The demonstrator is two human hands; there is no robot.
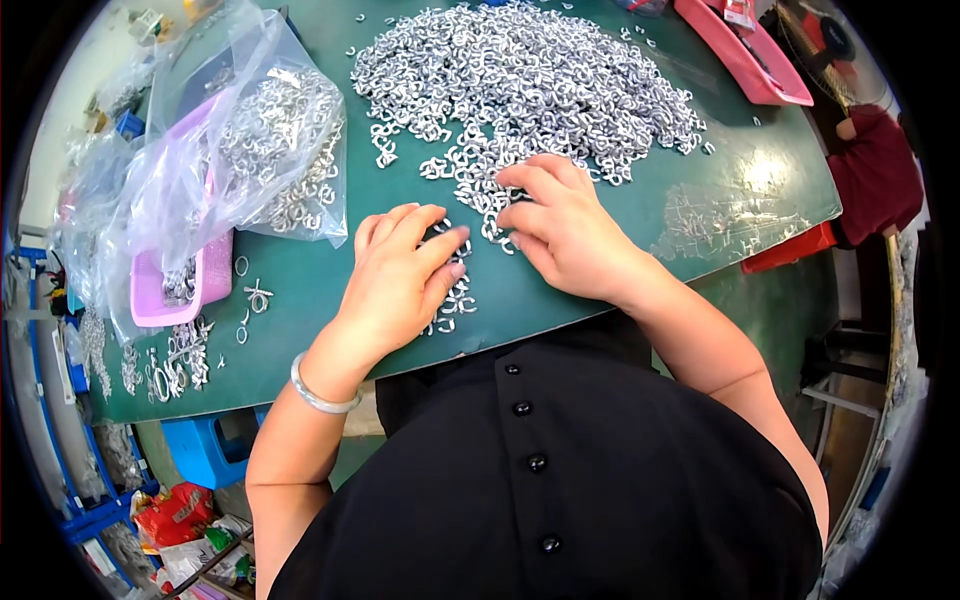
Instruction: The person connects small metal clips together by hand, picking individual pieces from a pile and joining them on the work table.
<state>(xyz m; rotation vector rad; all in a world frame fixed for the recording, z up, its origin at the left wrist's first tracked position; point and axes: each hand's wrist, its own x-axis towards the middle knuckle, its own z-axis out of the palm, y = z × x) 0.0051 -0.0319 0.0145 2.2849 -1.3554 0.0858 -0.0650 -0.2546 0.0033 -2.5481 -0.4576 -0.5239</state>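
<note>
here the small metal hooks [455, 300] lie between the hands, just under the fingertips; left hand [400, 285] curls loosely over them, right hand [560, 225] presses at the big pile's [530, 80] near edge.

A heap of metal hooks [520, 85] lies on the table [720, 200] behind both hands, a plastic bag [250, 130] of hooks to its left, a tray [745, 50] to its right.
</note>
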